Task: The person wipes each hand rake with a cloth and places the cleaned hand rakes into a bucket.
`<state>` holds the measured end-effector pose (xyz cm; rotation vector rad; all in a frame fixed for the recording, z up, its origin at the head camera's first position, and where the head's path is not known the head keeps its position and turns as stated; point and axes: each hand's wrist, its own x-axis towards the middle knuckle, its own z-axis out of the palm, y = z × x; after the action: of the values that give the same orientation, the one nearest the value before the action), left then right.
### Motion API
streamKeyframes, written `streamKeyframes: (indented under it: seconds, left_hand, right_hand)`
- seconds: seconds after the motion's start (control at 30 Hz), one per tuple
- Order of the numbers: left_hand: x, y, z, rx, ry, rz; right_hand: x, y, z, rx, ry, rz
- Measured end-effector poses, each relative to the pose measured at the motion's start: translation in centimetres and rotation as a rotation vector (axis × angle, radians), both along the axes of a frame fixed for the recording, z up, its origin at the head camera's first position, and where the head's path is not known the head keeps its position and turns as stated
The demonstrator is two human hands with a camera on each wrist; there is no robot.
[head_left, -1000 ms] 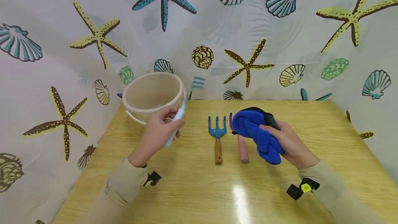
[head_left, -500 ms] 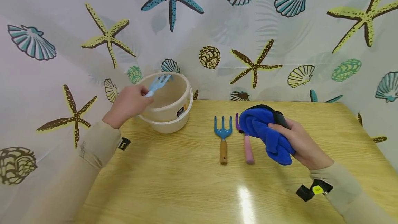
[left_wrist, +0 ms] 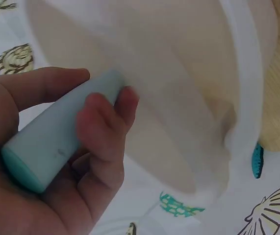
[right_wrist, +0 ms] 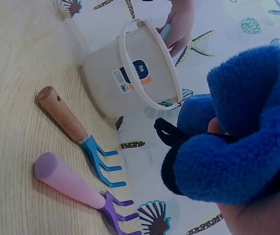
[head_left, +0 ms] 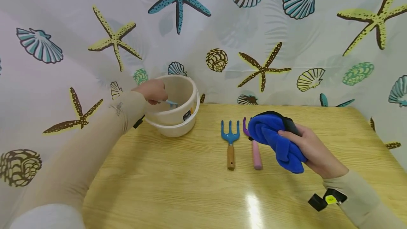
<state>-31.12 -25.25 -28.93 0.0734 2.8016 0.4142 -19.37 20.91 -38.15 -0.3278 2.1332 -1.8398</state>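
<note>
My left hand [head_left: 152, 90] is over the mouth of a cream plastic bucket [head_left: 173, 117], gripping a light-blue hand fork [head_left: 172, 103]. Its prongs point down inside the bucket, and most of the fork is covered by the hand in the head view. The left wrist view shows thumb and fingers wrapped around its pale handle [left_wrist: 61, 129]. My right hand [head_left: 313, 149] holds a bunched blue cloth [head_left: 273, 139] with black edging above the table's right side. Just left of the cloth lies a purple hand fork [head_left: 256, 153] with a pink handle, its head partly hidden.
A blue hand fork [head_left: 230, 144] with a wooden handle lies beside the purple one on the wooden table [head_left: 178, 179]. The bucket stands at the back left, its handle hanging down in front. A curtain [head_left: 190, 45] printed with starfish and shells surrounds the table.
My left hand has moved from in front of the bucket to above its opening, and the light-blue fork now dips inside. The right hand still holds the cloth. The view has shifted slightly left.
</note>
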Motion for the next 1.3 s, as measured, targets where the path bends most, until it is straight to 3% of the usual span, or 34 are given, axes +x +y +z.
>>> streamKeyframes:
  seconds: [0.1,0.23,0.3,0.47,0.57,0.7,0.83,0.93,1.0,1.13,1.2,1.3]
  left_hand:
    - [-1.0,0.5,-1.5,-0.032,-0.022,0.012]
    - [-1.3,0.9,-2.4,-0.123,-0.025,-0.001]
    - [-1.1,1.2,-2.2,-0.157,-0.022,-0.026]
    - [0.0,2.3,-0.8,-0.181,0.091,-0.082]
    - [1.4,3.5,0.0,-0.15,0.207,-0.094]
    - [4.4,6.4,0.3,-0.117,0.383,-0.155]
    - [7.4,10.1,-0.7,-0.105,0.427,-0.195]
    - [8.9,12.8,-2.7,-0.093,0.397,-0.236]
    - [9.3,14.4,-4.7,-0.091,0.348,-0.273]
    - [8.8,17.0,-9.5,-0.124,0.198,-0.319]
    - [8.4,18.0,-11.6,-0.149,0.119,-0.308]
    - [7.7,19.2,-13.9,-0.193,0.061,-0.272]
  right_hand:
    - [0.0,0.2,-0.2,-0.011,-0.009,0.002]
    - [0.1,0.8,-0.3,-0.008,-0.008,0.01]
    - [0.2,1.2,-0.3,0.005,0.002,0.005]
    - [0.4,1.7,-0.1,-0.003,-0.005,-0.005]
    - [0.5,1.6,-0.1,-0.007,-0.016,-0.006]
    - [0.4,1.2,-0.4,-0.007,-0.026,-0.008]
    - [0.3,1.2,-0.7,-0.052,-0.043,-0.012]
    - [0.3,1.4,-0.6,-0.087,-0.047,-0.012]
    - [0.4,1.5,-0.7,-0.103,-0.051,-0.012]
    - [0.6,1.4,-0.9,-0.096,-0.051,-0.022]
    - [0.7,1.3,-1.1,-0.094,-0.048,-0.027]
    - [1.0,1.1,-1.1,-0.104,-0.051,-0.033]
